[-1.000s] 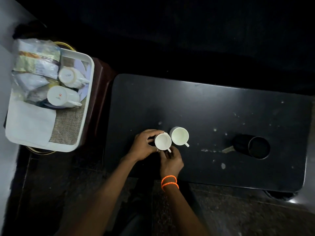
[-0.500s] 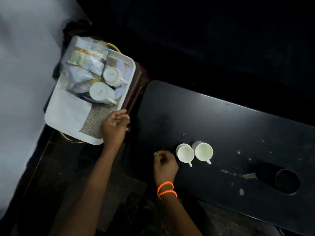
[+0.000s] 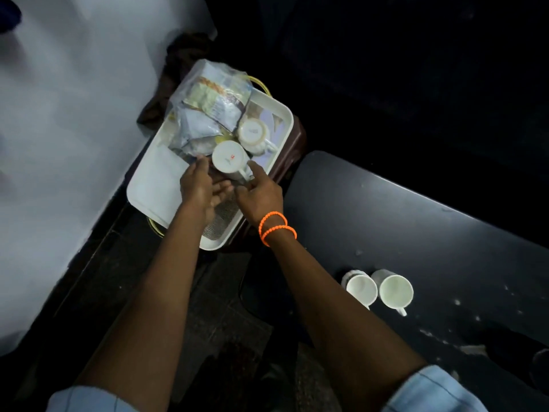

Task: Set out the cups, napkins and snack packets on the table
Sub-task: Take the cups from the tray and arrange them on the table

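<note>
A white tray on a low stand holds two upturned white cups, one nearer and one farther, snack packets in clear plastic, a white napkin and a woven mat. My left hand reaches over the tray, fingertips at the left side of the nearer cup. My right hand, with orange bead bands at the wrist, has a finger at that cup's handle. Neither hand is closed on it. Two upright white cups stand side by side on the black table.
A pale wall runs along the left. A dark cloth lies behind the tray. A dark round object sits at the table's right edge. The floor below is dark tile.
Both hands have left the two cups on the table and moved up and left to the tray. The view has swung left with them.
</note>
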Action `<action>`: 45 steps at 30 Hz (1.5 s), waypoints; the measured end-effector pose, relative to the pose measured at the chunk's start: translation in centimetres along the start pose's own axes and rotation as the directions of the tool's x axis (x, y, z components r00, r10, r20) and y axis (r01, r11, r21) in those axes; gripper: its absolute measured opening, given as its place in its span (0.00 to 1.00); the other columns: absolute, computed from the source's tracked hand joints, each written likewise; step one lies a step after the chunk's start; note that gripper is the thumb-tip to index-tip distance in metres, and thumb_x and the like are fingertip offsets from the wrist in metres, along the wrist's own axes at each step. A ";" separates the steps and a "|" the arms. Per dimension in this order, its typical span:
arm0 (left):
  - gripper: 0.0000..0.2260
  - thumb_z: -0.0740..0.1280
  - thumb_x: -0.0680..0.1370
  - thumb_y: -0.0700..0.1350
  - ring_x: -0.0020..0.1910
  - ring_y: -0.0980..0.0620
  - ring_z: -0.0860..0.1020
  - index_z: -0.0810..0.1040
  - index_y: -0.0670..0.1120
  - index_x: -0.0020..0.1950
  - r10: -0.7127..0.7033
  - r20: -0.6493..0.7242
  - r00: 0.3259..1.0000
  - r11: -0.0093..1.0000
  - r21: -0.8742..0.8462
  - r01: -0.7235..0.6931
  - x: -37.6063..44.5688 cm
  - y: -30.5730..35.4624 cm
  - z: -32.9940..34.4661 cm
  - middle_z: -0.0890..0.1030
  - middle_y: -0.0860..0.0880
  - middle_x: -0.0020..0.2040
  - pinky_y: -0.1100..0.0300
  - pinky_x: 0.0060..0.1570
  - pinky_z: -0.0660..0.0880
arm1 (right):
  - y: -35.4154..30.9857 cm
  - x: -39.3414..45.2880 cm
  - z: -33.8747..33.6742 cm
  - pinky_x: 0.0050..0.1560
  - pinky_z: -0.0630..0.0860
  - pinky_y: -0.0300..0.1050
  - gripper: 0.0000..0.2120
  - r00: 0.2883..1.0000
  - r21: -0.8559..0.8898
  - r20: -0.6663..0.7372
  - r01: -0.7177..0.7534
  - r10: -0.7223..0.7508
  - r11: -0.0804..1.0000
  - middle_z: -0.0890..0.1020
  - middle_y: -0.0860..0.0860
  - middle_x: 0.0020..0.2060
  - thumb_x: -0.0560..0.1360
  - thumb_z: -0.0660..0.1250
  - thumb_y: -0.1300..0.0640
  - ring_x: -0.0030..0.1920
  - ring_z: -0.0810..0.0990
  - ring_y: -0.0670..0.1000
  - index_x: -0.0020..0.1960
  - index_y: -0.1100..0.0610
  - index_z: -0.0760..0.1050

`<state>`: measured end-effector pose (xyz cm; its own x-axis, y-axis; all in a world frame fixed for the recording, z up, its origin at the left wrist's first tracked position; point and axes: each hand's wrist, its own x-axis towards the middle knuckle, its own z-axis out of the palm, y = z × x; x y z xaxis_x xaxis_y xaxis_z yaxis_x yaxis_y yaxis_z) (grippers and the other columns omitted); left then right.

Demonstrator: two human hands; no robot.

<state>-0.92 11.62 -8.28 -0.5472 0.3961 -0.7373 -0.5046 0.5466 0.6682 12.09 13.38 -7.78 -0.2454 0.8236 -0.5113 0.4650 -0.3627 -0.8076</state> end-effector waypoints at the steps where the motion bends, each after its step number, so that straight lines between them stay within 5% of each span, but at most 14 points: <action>1: 0.22 0.59 0.85 0.60 0.46 0.46 0.85 0.76 0.46 0.69 -0.035 0.025 0.999 0.999 -0.041 0.036 -0.1 0.3 0.0 0.84 0.42 0.49 0.56 0.33 0.83 | 0.1 -0.1 0.0 0.64 0.78 0.51 0.30 1.000 0.038 0.005 -0.017 0.016 0.999 0.85 0.56 0.57 0.74 0.69 0.57 0.60 0.82 0.57 0.75 0.50 0.71; 6: 0.29 0.63 0.83 0.63 0.55 0.39 0.84 0.73 0.42 0.73 -0.119 0.104 0.987 0.970 -0.199 0.138 -0.7 0.5 -0.6 0.80 0.38 0.61 0.50 0.36 0.85 | 0.8 -0.6 -0.3 0.67 0.78 0.52 0.22 0.994 0.274 0.065 -0.098 0.083 0.957 0.84 0.51 0.59 0.76 0.70 0.57 0.60 0.83 0.53 0.70 0.46 0.77; 9: 0.23 0.68 0.82 0.59 0.58 0.38 0.84 0.78 0.42 0.66 -0.112 0.140 0.984 0.949 -0.279 0.148 -1.4 0.1 -1.2 0.81 0.39 0.62 0.49 0.44 0.87 | 0.8 -1.0 -1.0 0.67 0.78 0.54 0.17 0.993 0.384 0.086 -0.105 0.078 0.917 0.84 0.51 0.62 0.78 0.68 0.57 0.64 0.81 0.53 0.67 0.49 0.80; 12: 0.16 0.74 0.80 0.50 0.60 0.40 0.85 0.80 0.42 0.62 -0.090 0.194 0.977 0.906 -0.391 0.162 -2.3 -0.5 -1.9 0.87 0.39 0.58 0.47 0.54 0.85 | 0.7 -1.7 -2.3 0.52 0.81 0.48 0.12 0.989 0.483 0.109 -0.144 0.104 0.863 0.86 0.50 0.58 0.79 0.68 0.49 0.57 0.84 0.50 0.60 0.50 0.83; 15: 0.10 0.72 0.80 0.39 0.60 0.48 0.85 0.80 0.46 0.60 0.061 0.321 0.945 0.925 -0.374 0.067 -2.8 -1.9 -2.3 0.87 0.45 0.58 0.53 0.60 0.83 | 1.1 -1.9 -4.6 0.42 0.80 0.46 0.19 0.984 0.479 0.149 -0.161 0.101 0.863 0.86 0.52 0.53 0.79 0.65 0.39 0.51 0.82 0.47 0.54 0.52 0.84; 19: 0.29 0.71 0.73 0.28 0.64 0.51 0.82 0.76 0.47 0.71 0.170 0.514 0.841 0.983 -0.154 -0.104 -3.9 -3.8 -1.2 0.84 0.48 0.62 0.57 0.58 0.81 | 4.1 -2.8 -8.0 0.42 0.80 0.43 0.14 0.987 0.403 0.156 -0.108 0.048 0.909 0.86 0.45 0.45 0.75 0.71 0.42 0.47 0.82 0.43 0.51 0.52 0.83; 22: 0.36 0.74 0.68 0.24 0.67 0.51 0.81 0.76 0.46 0.72 0.132 0.567 0.813 0.986 0.009 -0.167 -5.0 -5.7 1.1 0.84 0.47 0.66 0.58 0.60 0.81 | 7.8 -3.8 -10.8 0.45 0.81 0.38 0.12 0.980 0.362 0.195 -0.103 0.033 0.926 0.88 0.46 0.49 0.71 0.78 0.51 0.48 0.85 0.43 0.54 0.51 0.83; 25: 0.38 0.72 0.66 0.18 0.65 0.54 0.82 0.75 0.44 0.72 0.060 0.649 0.758 0.954 0.186 -0.235 -6.0 -8.1 3.7 0.85 0.48 0.64 0.60 0.63 0.80 | 11.4 -4.3 -13.7 0.62 0.81 0.52 0.20 0.978 0.257 0.189 -0.134 0.087 0.957 0.87 0.54 0.55 0.68 0.81 0.61 0.57 0.85 0.53 0.58 0.55 0.81; 29: 0.34 0.76 0.66 0.23 0.65 0.57 0.80 0.76 0.42 0.70 0.098 0.700 0.708 0.849 0.312 -0.426 -7.3 -11.5 6.7 0.80 0.43 0.69 0.61 0.68 0.76 | 14.3 -4.5 -16.2 0.61 0.80 0.62 0.26 0.974 -0.013 0.137 -0.181 0.182 0.983 0.86 0.58 0.54 0.64 0.79 0.71 0.56 0.85 0.58 0.61 0.60 0.80; 35: 0.30 0.81 0.61 0.29 0.56 0.62 0.80 0.78 0.49 0.57 0.275 0.616 0.738 0.763 0.327 -0.558 -8.8 -16.7 9.0 0.79 0.48 0.59 0.61 0.61 0.79 | 15.2 -4.0 -18.0 0.54 0.78 0.45 0.23 0.992 -0.309 0.061 -0.089 0.114 0.947 0.88 0.53 0.53 0.67 0.80 0.61 0.55 0.84 0.51 0.61 0.53 0.84; 42: 0.27 0.83 0.60 0.41 0.50 0.52 0.79 0.75 0.49 0.53 0.387 0.564 0.730 0.617 0.430 -0.659 -10.0 -19.8 9.3 0.77 0.53 0.52 0.44 0.51 0.82 | 16.8 -4.4 -18.6 0.53 0.66 0.29 0.26 0.997 -0.470 0.055 -0.015 0.046 0.882 0.84 0.57 0.60 0.66 0.74 0.73 0.60 0.82 0.58 0.62 0.57 0.83; 45: 0.25 0.83 0.63 0.45 0.49 0.50 0.79 0.75 0.47 0.53 0.425 0.562 0.709 0.559 0.454 -0.694 -10.6 -20.7 9.4 0.77 0.51 0.52 0.46 0.49 0.81 | 17.7 -4.8 -18.5 0.62 0.72 0.39 0.26 0.998 -0.480 0.063 0.005 0.029 0.877 0.82 0.58 0.62 0.67 0.74 0.73 0.63 0.80 0.60 0.63 0.59 0.82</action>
<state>21.60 3.06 -15.25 -0.2271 0.9281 -0.2950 0.4011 0.3652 0.8401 37.25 11.03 -14.17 -0.2848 0.7841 -0.5515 0.8151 -0.1047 -0.5698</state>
